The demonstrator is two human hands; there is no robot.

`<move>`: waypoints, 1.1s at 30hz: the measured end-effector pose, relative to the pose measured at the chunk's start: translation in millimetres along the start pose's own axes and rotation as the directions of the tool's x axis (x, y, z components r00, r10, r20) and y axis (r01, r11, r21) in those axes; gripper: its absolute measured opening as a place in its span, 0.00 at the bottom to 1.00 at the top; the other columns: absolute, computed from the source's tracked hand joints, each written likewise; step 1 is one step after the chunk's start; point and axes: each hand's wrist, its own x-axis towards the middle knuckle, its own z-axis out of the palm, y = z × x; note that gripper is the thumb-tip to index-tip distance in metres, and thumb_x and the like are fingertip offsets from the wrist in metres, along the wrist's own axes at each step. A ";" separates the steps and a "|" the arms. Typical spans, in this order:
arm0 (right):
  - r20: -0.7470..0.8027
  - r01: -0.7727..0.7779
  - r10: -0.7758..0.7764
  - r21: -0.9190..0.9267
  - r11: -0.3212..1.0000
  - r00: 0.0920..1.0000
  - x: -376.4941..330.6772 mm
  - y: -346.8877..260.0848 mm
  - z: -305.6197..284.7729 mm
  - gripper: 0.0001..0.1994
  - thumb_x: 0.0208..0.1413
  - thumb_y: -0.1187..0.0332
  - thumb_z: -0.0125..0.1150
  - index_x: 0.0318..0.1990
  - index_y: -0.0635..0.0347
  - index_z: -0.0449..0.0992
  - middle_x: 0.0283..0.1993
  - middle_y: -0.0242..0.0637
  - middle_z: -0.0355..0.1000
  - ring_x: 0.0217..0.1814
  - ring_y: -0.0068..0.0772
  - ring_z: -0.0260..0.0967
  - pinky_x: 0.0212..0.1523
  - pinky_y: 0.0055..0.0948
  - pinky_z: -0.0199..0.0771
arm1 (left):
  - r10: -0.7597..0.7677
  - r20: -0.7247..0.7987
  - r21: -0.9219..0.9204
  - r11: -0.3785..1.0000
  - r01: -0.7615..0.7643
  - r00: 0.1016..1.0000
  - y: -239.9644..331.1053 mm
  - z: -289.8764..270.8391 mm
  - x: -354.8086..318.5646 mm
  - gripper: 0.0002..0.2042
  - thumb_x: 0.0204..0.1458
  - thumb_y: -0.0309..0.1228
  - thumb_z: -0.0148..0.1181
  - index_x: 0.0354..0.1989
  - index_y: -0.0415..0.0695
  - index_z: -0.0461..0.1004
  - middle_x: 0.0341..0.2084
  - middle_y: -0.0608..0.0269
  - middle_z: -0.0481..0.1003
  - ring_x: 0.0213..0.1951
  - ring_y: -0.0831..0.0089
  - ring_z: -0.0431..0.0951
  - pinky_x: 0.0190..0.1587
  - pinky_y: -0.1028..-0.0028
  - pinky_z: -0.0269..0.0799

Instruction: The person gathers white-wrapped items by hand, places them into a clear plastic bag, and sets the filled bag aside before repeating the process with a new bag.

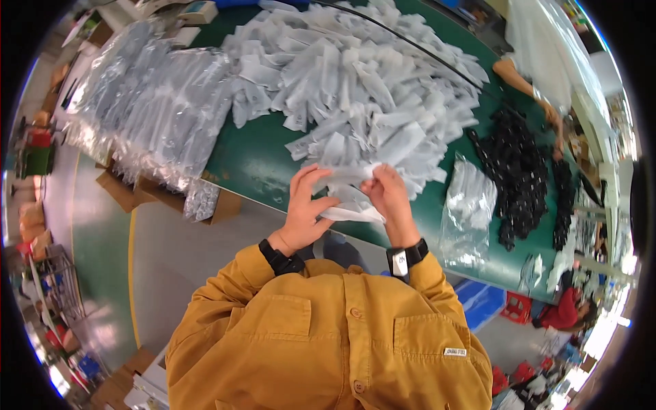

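- As we look down at a green table [246, 158], we find two bare hands at its near edge, with a pale sleeve [353, 213] stretched between them, in front of a pile.
- We see the left hand [305, 210] curved, its fingers parted, holding the sleeve's left end between thumb and fingers.
- We see the right hand [391, 198] pinching the sleeve's right end between thumb and fingertips; the sleeve's upper part is blurred, so we cannot tell its folds.
- Beyond the hands we see the pile [369, 89] of similar sleeves, heaped loosely, a black strip [424, 49] crossing its far side.
- To the left we see shiny clear packs [160, 109], and below them an open carton [225, 209].
- To the right we see a clear bag [470, 195] of pale pieces, then a black heap [521, 181] just beside it.
- Past the heap we see another person's arm [523, 83] reaching in.
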 end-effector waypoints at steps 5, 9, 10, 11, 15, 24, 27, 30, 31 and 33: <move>0.014 -0.163 0.169 -0.194 0.967 0.986 -5.3 19.9 12.8 0.04 0.60 0.69 0.50 0.36 0.58 0.70 0.33 0.32 0.70 0.33 0.26 0.69 0.36 0.28 0.71 | -0.029 0.217 0.016 1.000 0.026 0.976 -40.7 9.5 -35.6 0.14 0.43 0.36 0.66 0.38 0.47 0.76 0.51 0.53 0.68 0.49 0.56 0.72 0.47 0.61 0.68; 0.099 -0.068 0.114 -0.387 0.919 0.989 12.9 20.4 2.5 0.06 0.60 0.66 0.53 0.36 0.57 0.70 0.34 0.29 0.68 0.32 0.23 0.65 0.33 0.24 0.67 | 0.006 0.178 0.075 0.997 -0.020 0.984 -39.8 -7.8 -36.3 0.11 0.47 0.37 0.60 0.37 0.47 0.71 0.38 0.56 0.67 0.42 0.59 0.71 0.41 0.60 0.65; 0.108 0.015 0.045 -0.500 0.866 0.993 17.0 24.0 12.5 0.08 0.59 0.65 0.56 0.39 0.58 0.70 0.37 0.32 0.69 0.33 0.25 0.66 0.33 0.23 0.68 | -0.006 0.145 0.122 0.992 -0.012 0.989 -48.6 -19.2 -36.7 0.11 0.47 0.37 0.60 0.37 0.47 0.71 0.38 0.56 0.67 0.42 0.59 0.71 0.41 0.60 0.65; 0.121 0.100 -0.034 -0.605 0.790 0.992 19.7 20.5 27.6 0.11 0.57 0.64 0.58 0.43 0.59 0.71 0.40 0.34 0.70 0.34 0.27 0.67 0.34 0.23 0.69 | -0.011 0.228 0.218 0.975 -0.040 0.974 -57.7 -28.0 -36.4 0.10 0.48 0.36 0.58 0.36 0.47 0.71 0.38 0.56 0.68 0.43 0.59 0.70 0.41 0.60 0.65; 0.630 0.629 -0.021 -0.776 -0.038 0.776 32.3 29.9 93.8 0.19 0.54 0.65 0.61 0.52 0.60 0.69 0.45 0.42 0.69 0.39 0.36 0.70 0.35 0.32 0.71 | -0.086 0.402 0.377 0.923 -0.079 0.912 -101.3 -47.2 -32.7 0.06 0.50 0.32 0.53 0.36 0.47 0.70 0.40 0.56 0.68 0.47 0.60 0.69 0.46 0.56 0.62; 0.388 0.399 0.136 -0.759 -0.515 0.912 82.2 119.6 55.1 0.29 0.50 0.68 0.62 0.60 0.64 0.60 0.52 0.61 0.66 0.46 0.64 0.69 0.40 0.52 0.72 | 0.061 0.137 0.232 0.968 -0.092 0.989 -204.6 -39.9 -68.1 0.10 0.52 0.34 0.51 0.39 0.42 0.71 0.46 0.48 0.65 0.53 0.52 0.65 0.65 0.48 0.51; 0.309 0.341 0.147 -0.812 -0.474 0.940 85.1 123.5 29.9 0.25 0.48 0.70 0.63 0.53 0.67 0.62 0.50 0.61 0.65 0.49 0.68 0.65 0.44 0.53 0.69 | 0.025 0.090 0.047 0.998 -0.029 0.996 -208.9 -44.1 -74.3 0.12 0.55 0.34 0.50 0.44 0.41 0.69 0.50 0.47 0.64 0.54 0.49 0.64 0.62 0.54 0.55; 0.141 0.179 0.111 -0.795 -0.580 0.984 80.5 128.1 -3.4 0.34 0.52 0.54 0.61 0.64 0.56 0.59 0.44 0.57 0.73 0.40 0.60 0.71 0.39 0.51 0.72 | -0.161 0.347 -0.301 0.914 0.272 0.924 -211.5 -41.9 -72.7 0.10 0.55 0.32 0.51 0.41 0.39 0.67 0.52 0.48 0.62 0.59 0.51 0.58 0.62 0.61 0.58; 0.134 0.174 0.112 -0.790 -0.587 0.985 79.7 127.8 -7.0 0.34 0.52 0.54 0.61 0.64 0.56 0.59 0.44 0.57 0.73 0.40 0.60 0.71 0.39 0.51 0.72 | -0.160 0.344 -0.311 0.910 0.273 0.925 -210.9 -43.4 -71.4 0.10 0.55 0.32 0.51 0.41 0.39 0.67 0.52 0.48 0.62 0.59 0.51 0.58 0.62 0.61 0.58; 0.081 0.141 0.124 -0.777 -0.614 0.989 76.7 126.1 -10.3 0.33 0.52 0.52 0.61 0.64 0.54 0.60 0.50 0.57 0.70 0.43 0.60 0.71 0.41 0.52 0.72 | -0.318 0.441 -0.503 0.687 0.525 0.839 -206.8 -46.6 -67.2 0.14 0.57 0.33 0.50 0.47 0.38 0.65 0.52 0.48 0.62 0.58 0.53 0.61 0.60 0.61 0.58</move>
